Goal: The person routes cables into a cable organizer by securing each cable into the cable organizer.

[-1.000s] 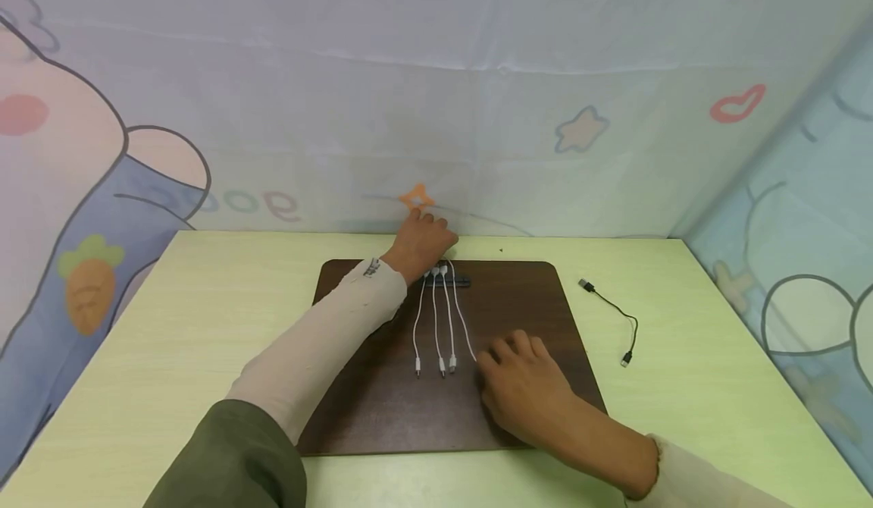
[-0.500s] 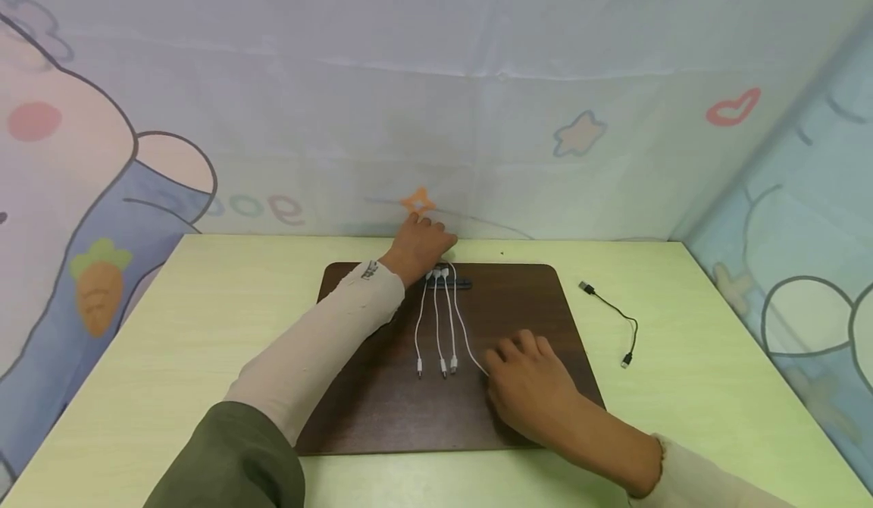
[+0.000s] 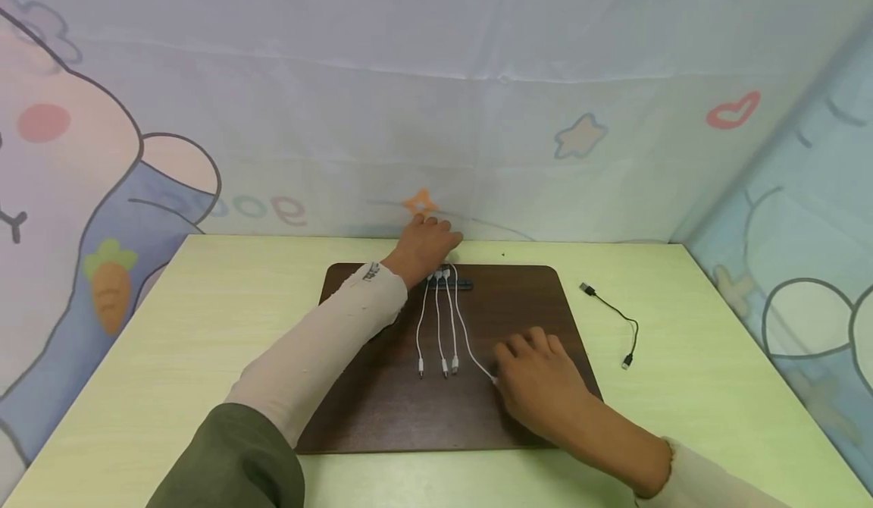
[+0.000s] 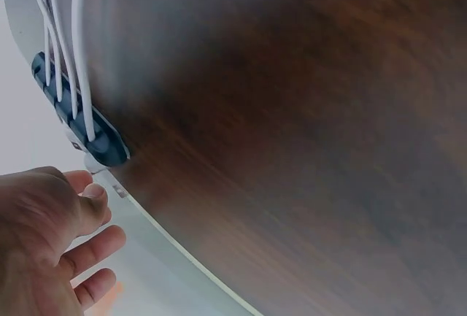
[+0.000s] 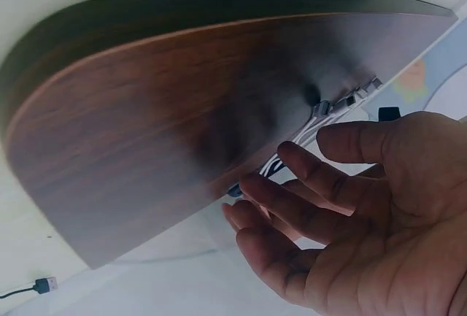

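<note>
At the board's far edge my left hand [image 3: 421, 250] pinches the white plug [image 4: 93, 161] of a USB cable between thumb and index finger, its other fingers apart. That plug sits beside a dark cable clip [image 4: 109, 147] carrying several white cables. The rightmost white cable [image 3: 464, 327] curves down to my right hand [image 3: 542, 379], its small end right at the fingertips. In the right wrist view the fingers [image 5: 273, 206] are loosely bent and spread, with nothing visible between thumb and index. Other white cable ends [image 3: 445, 368] lie side by side left of this hand.
The dark brown wooden board [image 3: 395, 417] lies on a pale yellow table [image 3: 204, 318]. To its right is a short black USB cable [image 3: 624, 317]. A printed cloth backdrop [image 3: 341, 114] rises behind the table and along its right side.
My right hand has moved right and slightly toward me, and the rightmost cable's end has swung out with it. My left hand stays at the clip.
</note>
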`<state>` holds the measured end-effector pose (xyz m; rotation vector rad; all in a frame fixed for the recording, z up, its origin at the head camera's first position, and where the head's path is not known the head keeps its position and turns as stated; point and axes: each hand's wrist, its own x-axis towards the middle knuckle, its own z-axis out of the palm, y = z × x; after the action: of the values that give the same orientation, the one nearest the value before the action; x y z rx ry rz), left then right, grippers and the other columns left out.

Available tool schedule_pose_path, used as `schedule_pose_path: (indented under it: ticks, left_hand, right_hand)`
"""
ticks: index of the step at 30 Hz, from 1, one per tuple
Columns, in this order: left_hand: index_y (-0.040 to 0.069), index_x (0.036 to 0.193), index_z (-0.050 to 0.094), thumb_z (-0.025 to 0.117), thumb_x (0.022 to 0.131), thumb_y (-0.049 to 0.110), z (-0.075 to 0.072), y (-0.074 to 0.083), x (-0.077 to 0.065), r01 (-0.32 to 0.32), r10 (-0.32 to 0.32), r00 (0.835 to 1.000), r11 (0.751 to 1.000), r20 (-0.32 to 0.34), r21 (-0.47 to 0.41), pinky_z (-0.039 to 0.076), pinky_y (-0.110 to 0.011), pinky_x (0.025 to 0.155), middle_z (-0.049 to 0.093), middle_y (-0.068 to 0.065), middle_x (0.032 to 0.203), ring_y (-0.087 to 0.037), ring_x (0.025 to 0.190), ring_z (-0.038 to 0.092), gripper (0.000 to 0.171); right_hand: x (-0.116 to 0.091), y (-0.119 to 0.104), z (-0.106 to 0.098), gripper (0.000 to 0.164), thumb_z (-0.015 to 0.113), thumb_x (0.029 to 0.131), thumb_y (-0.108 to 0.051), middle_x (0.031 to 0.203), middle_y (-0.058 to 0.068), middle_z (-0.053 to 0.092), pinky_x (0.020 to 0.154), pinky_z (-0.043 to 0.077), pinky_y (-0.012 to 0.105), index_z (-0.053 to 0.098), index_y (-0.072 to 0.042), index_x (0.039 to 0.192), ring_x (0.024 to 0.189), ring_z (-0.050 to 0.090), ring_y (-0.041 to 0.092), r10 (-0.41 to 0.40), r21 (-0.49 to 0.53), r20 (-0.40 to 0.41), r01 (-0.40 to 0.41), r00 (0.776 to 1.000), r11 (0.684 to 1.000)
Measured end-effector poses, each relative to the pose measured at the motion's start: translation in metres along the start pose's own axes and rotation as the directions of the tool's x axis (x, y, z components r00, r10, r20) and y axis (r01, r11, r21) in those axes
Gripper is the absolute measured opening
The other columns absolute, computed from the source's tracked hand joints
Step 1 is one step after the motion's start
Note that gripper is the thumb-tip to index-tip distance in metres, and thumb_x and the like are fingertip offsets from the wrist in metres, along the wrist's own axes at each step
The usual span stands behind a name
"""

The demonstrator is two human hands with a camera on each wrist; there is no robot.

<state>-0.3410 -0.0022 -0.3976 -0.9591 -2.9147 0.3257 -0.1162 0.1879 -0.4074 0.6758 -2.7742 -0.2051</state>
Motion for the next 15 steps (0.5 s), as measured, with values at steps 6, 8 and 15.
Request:
schedule_pose_path:
  ticks: [6,8,15]
  left_hand:
    - [0.022,0.137,0.061,0.066,0.101,0.011,-0.004,0.008,0.005,-0.006,0.006,1.000,1.000,-0.018,-0.004,0.040,-0.045,0.109,0.064,-0.004,0.127,-0.028,0.121,0.059,0.037]
    - [0.022,0.135,0.061,0.062,0.105,0.020,-0.006,0.013,0.008,-0.011,0.011,1.000,1.000,-0.023,-0.003,0.041,-0.044,0.106,0.064,-0.004,0.126,-0.027,0.118,0.059,0.031]
    - [0.025,0.137,0.060,0.051,0.108,0.044,-0.009,0.035,0.018,-0.030,0.030,0.999,1.000,-0.045,0.001,0.041,-0.042,0.106,0.063,-0.002,0.131,-0.025,0.123,0.059,0.036]
  right_hand:
    - [-0.004,0.008,0.002,0.021,0.076,0.090,-0.023,0.107,0.008,0.072,0.084,0.051,0.048,0.068,-0.011,0.105,0.107,0.060,0.035,0.010,-0.012,-0.038,-0.011,0.999,1.000]
    - [-0.006,0.012,0.003,0.019,0.075,0.090,-0.021,0.106,0.008,0.072,0.082,0.051,0.048,0.068,-0.011,0.104,0.106,0.061,0.035,0.015,-0.016,-0.056,-0.016,0.998,1.000]
    - [-0.014,0.024,0.006,0.018,0.075,0.088,-0.018,0.108,0.009,0.072,0.082,0.049,0.049,0.069,-0.012,0.104,0.105,0.060,0.036,0.063,0.000,-0.088,-0.064,0.994,0.998]
